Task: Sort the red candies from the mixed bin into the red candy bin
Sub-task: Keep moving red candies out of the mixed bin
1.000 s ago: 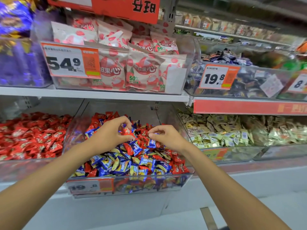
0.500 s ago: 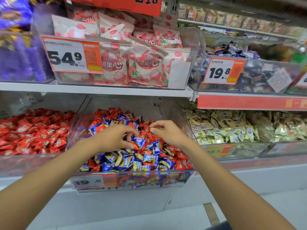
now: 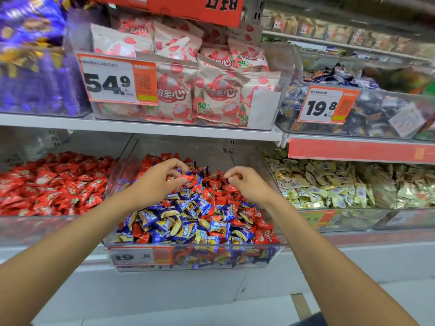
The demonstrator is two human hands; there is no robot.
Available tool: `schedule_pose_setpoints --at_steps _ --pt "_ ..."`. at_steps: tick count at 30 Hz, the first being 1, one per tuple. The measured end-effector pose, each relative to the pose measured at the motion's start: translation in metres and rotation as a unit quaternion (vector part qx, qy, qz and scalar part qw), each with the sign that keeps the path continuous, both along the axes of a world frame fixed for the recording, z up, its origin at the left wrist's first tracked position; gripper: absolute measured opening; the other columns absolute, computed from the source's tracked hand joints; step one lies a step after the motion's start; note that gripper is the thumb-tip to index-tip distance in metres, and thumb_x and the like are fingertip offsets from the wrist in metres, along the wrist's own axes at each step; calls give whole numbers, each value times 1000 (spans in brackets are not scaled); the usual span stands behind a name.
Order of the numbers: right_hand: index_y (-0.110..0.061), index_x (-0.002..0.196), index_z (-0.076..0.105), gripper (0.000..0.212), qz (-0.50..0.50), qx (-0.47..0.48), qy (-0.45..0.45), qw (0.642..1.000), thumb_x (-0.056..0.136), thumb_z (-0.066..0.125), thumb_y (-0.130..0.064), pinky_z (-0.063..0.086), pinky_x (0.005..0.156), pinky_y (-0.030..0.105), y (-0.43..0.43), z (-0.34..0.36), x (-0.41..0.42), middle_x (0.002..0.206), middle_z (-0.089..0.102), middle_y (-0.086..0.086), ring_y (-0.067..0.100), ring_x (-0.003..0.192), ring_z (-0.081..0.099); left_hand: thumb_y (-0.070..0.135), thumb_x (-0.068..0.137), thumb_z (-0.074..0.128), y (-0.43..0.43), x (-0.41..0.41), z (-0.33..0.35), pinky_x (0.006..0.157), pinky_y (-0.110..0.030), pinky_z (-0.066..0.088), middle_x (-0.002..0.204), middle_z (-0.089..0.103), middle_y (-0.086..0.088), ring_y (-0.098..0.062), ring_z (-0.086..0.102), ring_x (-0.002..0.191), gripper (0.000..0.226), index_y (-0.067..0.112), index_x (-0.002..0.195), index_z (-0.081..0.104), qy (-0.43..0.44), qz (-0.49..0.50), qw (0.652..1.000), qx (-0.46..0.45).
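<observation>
Grip of the left hand (image 3: 160, 184) pinches a red candy (image 3: 186, 178) over the mixed bin (image 3: 204, 150). The right hand (image 3: 247, 185) has its grip curled tight (contents cannot be told). The red candy bin (image 3: 47, 229) stands just left.

The mixed bin (image 3: 211, 258) is open on top. Both forearms come in over its low near wall. The shelf (image 3: 141, 127) closes the room overhead, leaving an open band between heap and shelf. The left hand (image 3: 155, 182), pinching a red candy (image 3: 186, 178), and the right hand (image 3: 249, 184) take up the middle of that band, with a gap between them. On the left a clear side wall (image 3: 117, 175), higher toward the far end, stands between the heap and the red bin (image 3: 35, 229), which is also open on top under the same shelf. On the right a similar wall borders the gold bin (image 3: 341, 218).
</observation>
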State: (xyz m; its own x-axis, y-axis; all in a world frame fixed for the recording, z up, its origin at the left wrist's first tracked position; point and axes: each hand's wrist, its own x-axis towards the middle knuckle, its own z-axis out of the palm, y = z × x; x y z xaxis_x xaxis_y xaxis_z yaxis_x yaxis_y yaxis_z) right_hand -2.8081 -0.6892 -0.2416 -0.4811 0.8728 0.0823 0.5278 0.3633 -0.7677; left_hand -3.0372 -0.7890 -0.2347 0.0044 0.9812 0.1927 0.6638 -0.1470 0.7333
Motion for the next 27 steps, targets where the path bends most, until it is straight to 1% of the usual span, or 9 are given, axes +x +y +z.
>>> schedule_pose_setpoints --at_steps 3,5,7,10,12,16,20,24,27 --pt "-12 126 56 30 4 -15 -10 1000 101 41 -7 50 63 25 1 -9 -8 102 65 -1 26 77 58 21 102 38 11 4 -3 81 -24 36 116 52 3 -9 53 94 32 27 129 53 48 15 998 -23" --pt "-11 115 62 25 2 3 -1 1000 101 42 -11 51 75 40 1 -14 -17 83 67 -3 26 73 60 22 102 36 18 8 -5 69 -27 36 111 50 -1 -9 50 78 28 26 115 61 52 35 997 -39" --pt "-13 101 66 21 -3 13 13 1000 100 48 -24 47 72 31 -2 -18 -25 73 60 -6 10 65 54 31 98 45 27 9 -9 71 -31 41 106 55 -1 -13 53 81 16 28 95 60 69 62 995 -30" --pt "-15 105 69 31 22 -22 -18 999 92 59 -42 42 73 28 -5 -26 -35 84 60 -2 10 75 53 45 87 62 38 8 -11 66 -32 38 89 56 6 -15 52 80 23 31 73 50 114 99 989 -2" --pt "-13 113 68 35 55 -33 -75 995 90 63 -39 43 76 28 -5 -32 -39 95 61 0 14 84 55 47 83 66 41 7 -12 60 -30 34 84 57 7 -16 51 74 28 31 72 46 161 104 981 -14" --pt "-9 90 64 21 64 -37 -79 994 91 65 -30 45 87 35 -2 -35 -37 99 63 4 21 95 58 44 85 66 44 6 -16 66 -30 43 106 65 5 -24 62 93 26 30 105 57 249 103 962 -40" --pt "-16 82 54 19 39 -49 -27 998 95 59 -29 40 75 28 1 -32 -32 90 61 -5 6 84 52 45 91 58 45 7 -15 82 -35 50 136 55 6 -21 54 120 43 39 132 52 287 74 953 -66" --pt "-14 93 62 14 23 -26 7 999 98 51 -20 37 58 19 3 -23 -25 87 71 2 -3 52 49 36 91 60 41 3 -13 84 -34 49 120 63 2 -18 59 108 29 25 119 63 168 60 983 -42" --pt "-8 93 65 21 9 8 19 1000 99 51 -23 34 55 18 4 -22 -27 77 64 1 -4 47 49 25 93 60 31 -1 -2 59 -26 42 93 63 1 -14 59 70 15 20 106 58 39 68 997 -6"
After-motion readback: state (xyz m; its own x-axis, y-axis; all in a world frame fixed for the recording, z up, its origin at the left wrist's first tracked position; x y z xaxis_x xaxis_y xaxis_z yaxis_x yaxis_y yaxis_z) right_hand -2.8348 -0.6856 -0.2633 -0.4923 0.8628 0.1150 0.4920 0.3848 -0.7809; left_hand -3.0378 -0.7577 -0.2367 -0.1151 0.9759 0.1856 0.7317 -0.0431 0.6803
